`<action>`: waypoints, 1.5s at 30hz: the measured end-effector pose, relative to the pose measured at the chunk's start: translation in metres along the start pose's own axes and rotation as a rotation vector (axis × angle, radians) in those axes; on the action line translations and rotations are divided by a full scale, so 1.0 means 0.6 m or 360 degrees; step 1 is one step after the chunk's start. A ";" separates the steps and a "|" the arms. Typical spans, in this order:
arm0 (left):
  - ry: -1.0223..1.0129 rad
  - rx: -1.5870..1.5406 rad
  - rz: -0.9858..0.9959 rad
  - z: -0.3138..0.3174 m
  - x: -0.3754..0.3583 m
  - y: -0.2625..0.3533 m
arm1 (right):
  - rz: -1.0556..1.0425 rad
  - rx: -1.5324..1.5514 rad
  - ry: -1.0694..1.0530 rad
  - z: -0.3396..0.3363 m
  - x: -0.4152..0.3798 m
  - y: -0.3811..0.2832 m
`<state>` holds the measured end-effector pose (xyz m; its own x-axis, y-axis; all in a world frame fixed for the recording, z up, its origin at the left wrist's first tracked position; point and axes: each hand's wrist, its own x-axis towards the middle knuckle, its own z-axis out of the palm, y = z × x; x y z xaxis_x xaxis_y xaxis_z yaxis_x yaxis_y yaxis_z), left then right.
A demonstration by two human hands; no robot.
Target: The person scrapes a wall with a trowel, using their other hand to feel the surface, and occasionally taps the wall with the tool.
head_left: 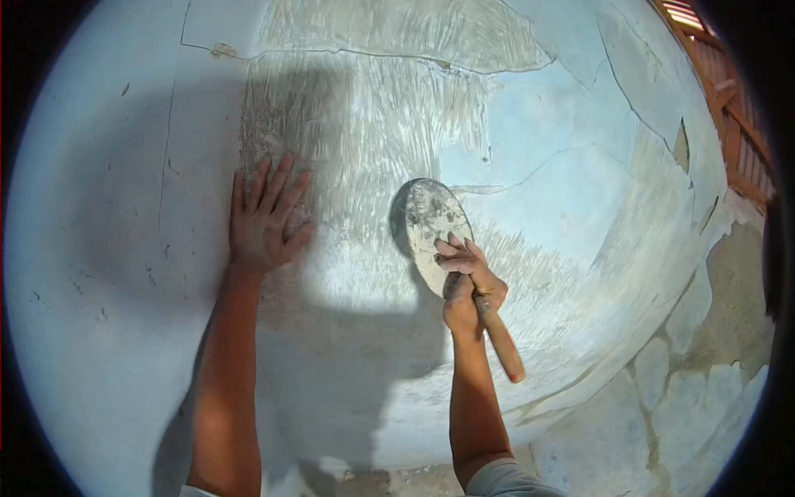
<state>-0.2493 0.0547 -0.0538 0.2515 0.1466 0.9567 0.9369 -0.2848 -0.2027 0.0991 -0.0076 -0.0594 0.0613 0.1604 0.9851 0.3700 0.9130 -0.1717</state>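
Observation:
My left hand [269,224] lies flat against the pale blue wall [546,132], its fingers spread and pointing up at the left border of a scratched patch. My right hand [470,277] is closed on a rounded trowel [431,215], with the fingers laid over the lower part of its blade. The oval blade is grey-white with dark stains and overlaps the wall's scratched area in this view. Below the hand, the trowel's wooden handle [503,344] sticks out down and to the right, with a reddish end.
Dense scratch marks [373,124] cover the middle of the wall. Cracks run along the top and right, where paint has flaked off to bare grey-brown patches [733,290]. Wooden roof beams [729,108] show at upper right. My shadow falls across the wall's left and lower parts.

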 end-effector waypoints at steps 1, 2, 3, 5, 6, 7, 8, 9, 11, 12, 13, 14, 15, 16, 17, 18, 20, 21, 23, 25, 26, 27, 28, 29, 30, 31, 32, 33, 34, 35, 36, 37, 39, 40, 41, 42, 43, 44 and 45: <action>-0.0007 0.0002 0.0008 0.002 0.000 0.000 | -0.0074 -0.0019 -0.0027 0.003 0.015 0.002; -0.0020 0.0003 0.0021 0.003 -0.002 -0.003 | -0.0142 -0.0038 -0.0050 0.008 0.036 0.006; -0.0036 0.0006 0.0029 0.003 -0.003 -0.005 | -0.0148 -0.0028 -0.0003 0.024 0.072 -0.003; -0.0031 0.0009 0.0027 0.004 -0.006 -0.004 | -0.0057 0.0054 -0.0053 0.038 0.140 -0.027; -0.0029 0.0018 0.0028 0.003 -0.005 -0.006 | -0.0012 0.0101 -0.0076 0.041 0.159 -0.039; -0.0021 0.0017 0.0031 0.002 -0.002 -0.007 | -0.0006 0.0086 -0.0139 0.033 0.164 -0.046; -0.0019 0.0012 0.0039 0.000 0.000 -0.007 | -0.0012 0.0074 -0.0130 0.026 0.150 -0.040; -0.0020 0.0001 0.0050 -0.001 -0.002 -0.005 | -0.0013 0.0057 -0.0118 0.017 0.120 -0.025; 0.0017 -0.0040 0.0032 0.002 -0.005 -0.002 | -0.0067 -0.0040 -0.0122 -0.009 0.055 -0.011; 0.0052 -0.0052 0.0019 0.005 -0.002 -0.003 | 0.0006 -0.0050 -0.0088 -0.020 0.024 -0.016; 0.0072 -0.0044 0.0020 0.006 0.003 -0.006 | -0.0053 0.0063 -0.0052 -0.020 0.014 -0.001; 0.0077 -0.0039 0.0023 0.006 0.003 -0.007 | -0.0096 0.0177 -0.0015 -0.018 0.007 0.013; 0.0065 -0.0044 0.0031 0.005 -0.002 -0.005 | 0.0073 0.0196 0.0017 -0.011 0.019 -0.004; 0.0055 -0.0030 0.0032 0.003 -0.002 -0.005 | 0.0238 0.0213 0.0049 -0.001 0.049 -0.024; 0.0047 -0.0019 0.0031 -0.001 0.002 -0.007 | -0.0115 0.0044 -0.0029 0.006 0.094 -0.022; 0.0027 -0.0020 0.0032 -0.001 0.000 -0.003 | 0.0144 0.0153 0.0039 0.027 0.119 -0.038; -0.0005 -0.0003 0.0043 0.002 -0.002 -0.001 | -0.0128 0.0124 -0.0074 0.036 0.157 -0.022; -0.0018 0.0016 0.0054 0.000 -0.002 -0.005 | -0.0018 0.0102 -0.0065 0.032 0.148 -0.034; -0.0011 -0.0007 0.0053 0.000 -0.005 -0.004 | 0.0037 0.0035 -0.0052 0.007 0.086 -0.014; 0.0014 -0.0027 0.0039 0.003 -0.003 -0.004 | -0.0022 0.0010 -0.0054 -0.019 0.009 0.009; 0.0036 -0.0033 0.0022 0.006 -0.003 -0.003 | -0.0027 0.0031 -0.0058 -0.024 -0.008 0.013; 0.0042 -0.0045 0.0008 0.007 -0.005 -0.003 | -0.0012 0.0097 -0.0035 -0.019 -0.012 0.017; 0.0039 -0.0048 0.0010 0.004 -0.008 -0.001 | -0.0029 0.0082 -0.0025 -0.012 -0.001 0.011; 0.0040 -0.0050 0.0008 0.002 -0.008 -0.001 | -0.0050 0.0068 -0.0017 -0.001 0.029 0.012; 0.0049 -0.0052 0.0006 0.002 -0.004 0.000 | -0.0079 0.0052 -0.0009 0.010 0.067 0.009; 0.0020 -0.0039 0.0014 0.003 -0.005 0.002 | -0.0148 0.0030 -0.0036 0.019 0.105 -0.002; -0.0009 -0.0024 0.0024 0.003 -0.008 -0.002 | -0.0218 0.0010 -0.0062 0.029 0.143 -0.014; -0.0029 0.0000 0.0032 0.002 -0.006 -0.004 | -0.0140 0.0068 -0.0071 0.029 0.152 -0.022; -0.0030 0.0011 0.0032 0.002 -0.004 -0.005 | -0.0060 0.0129 -0.0078 0.031 0.155 -0.025; -0.0036 0.0019 0.0035 0.002 -0.005 -0.005 | 0.0043 0.0103 -0.0049 0.025 0.135 -0.027; -0.0039 0.0026 0.0036 0.001 -0.006 -0.004 | 0.0021 0.0083 -0.0062 0.009 0.100 -0.018; -0.0047 0.0021 0.0033 0.000 -0.009 -0.002 | -0.0001 0.0063 -0.0075 -0.007 0.065 -0.010; -0.0037 0.0023 0.0029 0.002 -0.007 -0.003 | 0.0012 0.0067 -0.0075 -0.032 0.003 0.001; 0.0001 0.0013 0.0037 0.003 -0.002 -0.006 | 0.0050 0.0092 -0.0069 -0.036 -0.011 0.006; 0.0019 -0.0006 0.0046 0.003 -0.002 -0.006 | 0.0002 0.0198 0.0005 -0.028 -0.013 0.027; 0.0024 -0.0031 0.0062 0.003 -0.005 -0.004 | -0.0080 0.0212 0.0032 -0.014 0.005 0.034; 0.0015 -0.0016 0.0061 0.003 -0.005 -0.005 | -0.0054 0.0149 -0.0009 -0.003 0.045 0.016; 0.0009 0.0001 0.0059 0.003 -0.004 -0.006 | -0.0030 0.0087 -0.0052 0.006 0.092 -0.011; -0.0003 0.0015 0.0058 0.003 -0.006 -0.005 | -0.0070 0.0075 -0.0051 0.018 0.129 -0.016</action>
<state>-0.2525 0.0567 -0.0573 0.2862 0.1381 0.9482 0.9294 -0.2808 -0.2396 0.0904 -0.0002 0.0187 0.0160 0.1307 0.9913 0.3275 0.9360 -0.1287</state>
